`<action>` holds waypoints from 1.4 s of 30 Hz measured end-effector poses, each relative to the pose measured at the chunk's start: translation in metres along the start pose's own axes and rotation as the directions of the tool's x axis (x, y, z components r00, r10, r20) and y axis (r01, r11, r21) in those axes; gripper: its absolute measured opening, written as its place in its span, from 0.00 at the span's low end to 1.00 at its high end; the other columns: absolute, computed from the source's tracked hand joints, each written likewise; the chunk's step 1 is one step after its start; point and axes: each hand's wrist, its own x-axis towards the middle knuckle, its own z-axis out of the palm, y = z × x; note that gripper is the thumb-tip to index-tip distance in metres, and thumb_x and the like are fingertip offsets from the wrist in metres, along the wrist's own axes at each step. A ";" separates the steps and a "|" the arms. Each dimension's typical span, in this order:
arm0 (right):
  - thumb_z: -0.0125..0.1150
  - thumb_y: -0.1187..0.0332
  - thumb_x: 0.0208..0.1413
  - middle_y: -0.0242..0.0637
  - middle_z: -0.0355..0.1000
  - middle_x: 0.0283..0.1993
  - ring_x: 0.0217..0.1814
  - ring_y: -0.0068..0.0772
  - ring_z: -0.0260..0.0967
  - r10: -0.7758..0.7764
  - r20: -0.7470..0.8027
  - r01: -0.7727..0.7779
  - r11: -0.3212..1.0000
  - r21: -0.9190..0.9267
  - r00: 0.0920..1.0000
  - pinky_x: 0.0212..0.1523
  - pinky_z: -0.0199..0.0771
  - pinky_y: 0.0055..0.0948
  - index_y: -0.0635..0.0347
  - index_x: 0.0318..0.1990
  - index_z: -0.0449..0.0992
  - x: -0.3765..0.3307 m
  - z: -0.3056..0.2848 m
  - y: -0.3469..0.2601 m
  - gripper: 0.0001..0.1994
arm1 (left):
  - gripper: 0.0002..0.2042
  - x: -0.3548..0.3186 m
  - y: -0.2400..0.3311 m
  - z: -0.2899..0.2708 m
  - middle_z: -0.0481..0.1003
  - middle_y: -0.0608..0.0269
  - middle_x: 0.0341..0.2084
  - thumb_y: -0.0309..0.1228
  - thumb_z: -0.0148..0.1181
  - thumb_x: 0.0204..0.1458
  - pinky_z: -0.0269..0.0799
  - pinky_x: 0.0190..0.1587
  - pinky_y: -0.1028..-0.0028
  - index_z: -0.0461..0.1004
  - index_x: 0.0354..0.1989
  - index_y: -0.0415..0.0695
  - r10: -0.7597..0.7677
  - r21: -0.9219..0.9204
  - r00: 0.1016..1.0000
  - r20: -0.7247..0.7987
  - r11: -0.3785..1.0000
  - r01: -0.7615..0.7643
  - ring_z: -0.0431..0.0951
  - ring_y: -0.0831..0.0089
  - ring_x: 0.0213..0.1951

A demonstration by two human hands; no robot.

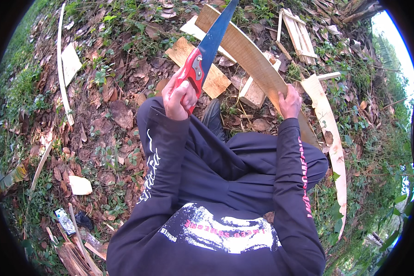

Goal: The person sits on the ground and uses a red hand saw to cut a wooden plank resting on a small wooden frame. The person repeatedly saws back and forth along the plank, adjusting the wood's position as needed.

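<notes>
My left hand (179,97) is closed around the red handle of a handsaw (207,48). Its dark blue blade points up and away, and its upper part crosses the top end of a long curved wooden board (250,57). My right hand (290,102) grips the edge of that board near its middle. The board runs from the upper centre down to the right, past my knee. My dark trousers and a black shoe (213,117) lie below the hands.
Wood offcuts lie on leafy ground: a square block (216,82), a thick block (253,94), a slatted piece (299,34), and a second pale curved strip (333,147) at right. Thin strips (62,69) and scraps lie at left.
</notes>
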 end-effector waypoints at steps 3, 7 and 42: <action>0.67 0.61 0.54 0.49 0.75 0.55 0.58 0.51 0.71 -0.002 -0.013 0.002 1.000 -0.001 1.000 0.57 0.66 0.47 0.61 0.57 0.73 0.000 0.002 0.001 0.25 | 0.30 0.000 0.000 -0.001 0.58 0.75 0.12 0.31 0.51 0.56 0.53 0.16 0.81 0.62 0.67 0.28 0.009 0.000 1.000 0.003 1.000 -0.009 0.54 0.85 0.12; 0.67 0.61 0.53 0.48 0.76 0.55 0.59 0.51 0.71 -0.002 -0.031 0.002 1.000 0.000 1.000 0.57 0.66 0.47 0.61 0.57 0.73 -0.001 0.004 0.003 0.24 | 0.29 0.000 0.000 0.001 0.58 0.75 0.12 0.31 0.51 0.56 0.53 0.16 0.81 0.62 0.67 0.28 0.018 0.017 1.000 -0.003 1.000 -0.018 0.55 0.85 0.12; 0.65 0.81 0.36 0.42 0.68 0.41 0.50 0.50 0.68 -0.248 0.016 0.234 0.933 0.272 0.969 0.54 0.70 0.41 0.63 0.38 0.75 -0.029 0.009 -0.020 0.16 | 0.29 -0.001 0.002 -0.001 0.56 0.74 0.10 0.35 0.50 0.61 0.53 0.17 0.79 0.61 0.66 0.27 0.002 0.058 1.000 0.012 0.998 -0.002 0.53 0.83 0.11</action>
